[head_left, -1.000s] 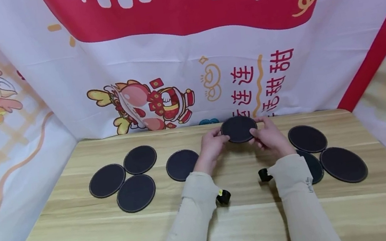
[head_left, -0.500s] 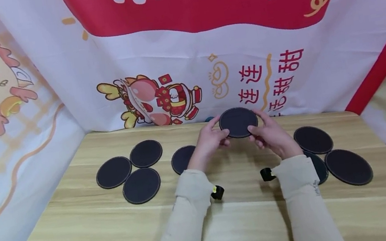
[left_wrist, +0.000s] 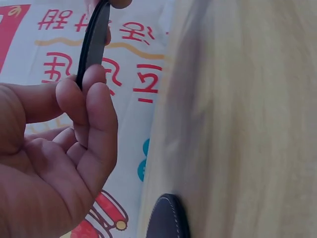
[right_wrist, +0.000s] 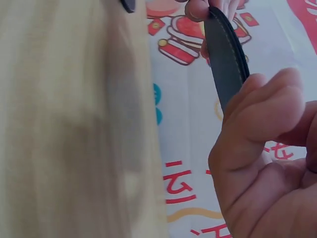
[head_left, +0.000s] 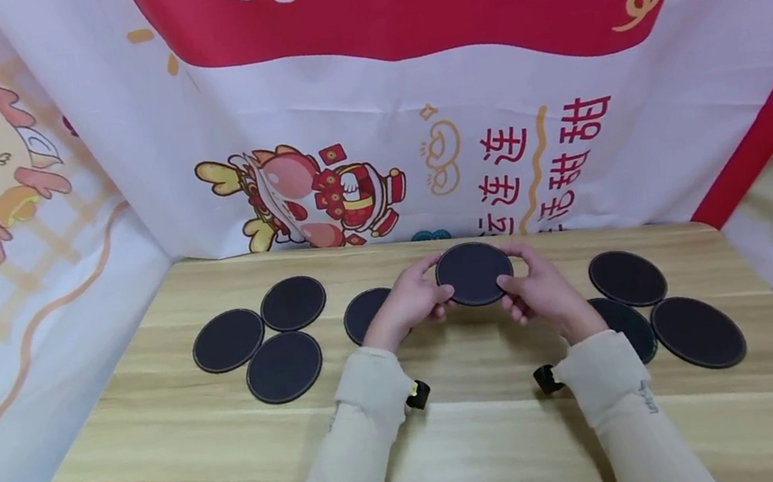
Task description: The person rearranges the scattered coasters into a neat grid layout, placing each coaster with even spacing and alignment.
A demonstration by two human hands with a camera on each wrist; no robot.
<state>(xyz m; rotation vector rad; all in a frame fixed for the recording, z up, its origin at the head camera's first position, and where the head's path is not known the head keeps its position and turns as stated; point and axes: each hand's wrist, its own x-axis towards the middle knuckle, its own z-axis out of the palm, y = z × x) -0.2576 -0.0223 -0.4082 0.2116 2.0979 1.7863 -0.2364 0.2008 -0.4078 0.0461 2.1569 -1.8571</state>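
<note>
Between both hands I hold a round black coaster [head_left: 474, 273] with a stitched rim, raised over the back of the wooden table. My left hand [head_left: 412, 297] pinches its left edge, thumb on the face toward me. On the opposite edge, my right hand [head_left: 539, 284] pinches it the same way. Seen edge-on in the left wrist view, the coaster [left_wrist: 95, 39] looks thin; the right wrist view shows its grey-looking side and stitching. Another black coaster [head_left: 366, 317] lies on the table, partly covered by my left hand and wrist.
On the left of the table [head_left: 165, 470] lie three black coasters [head_left: 283, 367] close together. Three more coasters [head_left: 699, 332] lie grouped at the right, one partly behind my right wrist. A printed cloth [head_left: 332, 89] hangs along the table's back edge.
The head view has shifted slightly. Both hands lifted the coaster a little and tipped its face up, then brought it lower and nearer; it stays gripped throughout. The coasters on the table lie as before.
</note>
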